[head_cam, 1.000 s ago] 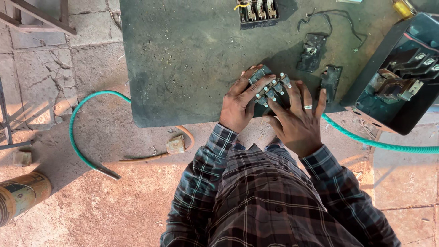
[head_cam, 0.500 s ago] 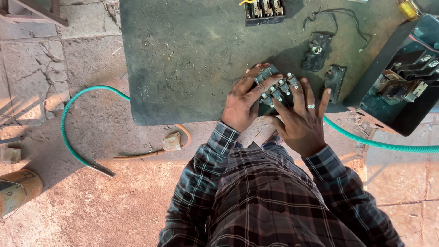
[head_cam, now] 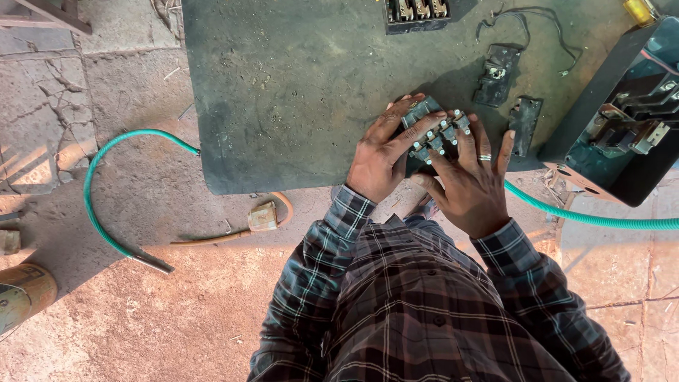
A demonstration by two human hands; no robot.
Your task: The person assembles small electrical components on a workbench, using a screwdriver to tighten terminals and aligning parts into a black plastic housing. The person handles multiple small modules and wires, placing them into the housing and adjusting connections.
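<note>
Both hands rest on a dark terminal block (head_cam: 435, 131) that lies near the front edge of the green bench (head_cam: 283, 92). The left hand (head_cam: 382, 159) has its grip closed around the block's left side, fingers on top. The right hand (head_cam: 470, 187) lies flat with fingers spread, pressing the block from the right. Two black parts (head_cam: 498, 74) lie just beyond, and a green hose (head_cam: 106, 205) curves on the floor.

Hidden and cut-off parts

Our hands cover most of the terminal block (head_cam: 435, 131); the open switch box (head_cam: 622, 127) and second block (head_cam: 417, 13) run past the frame's edges.
</note>
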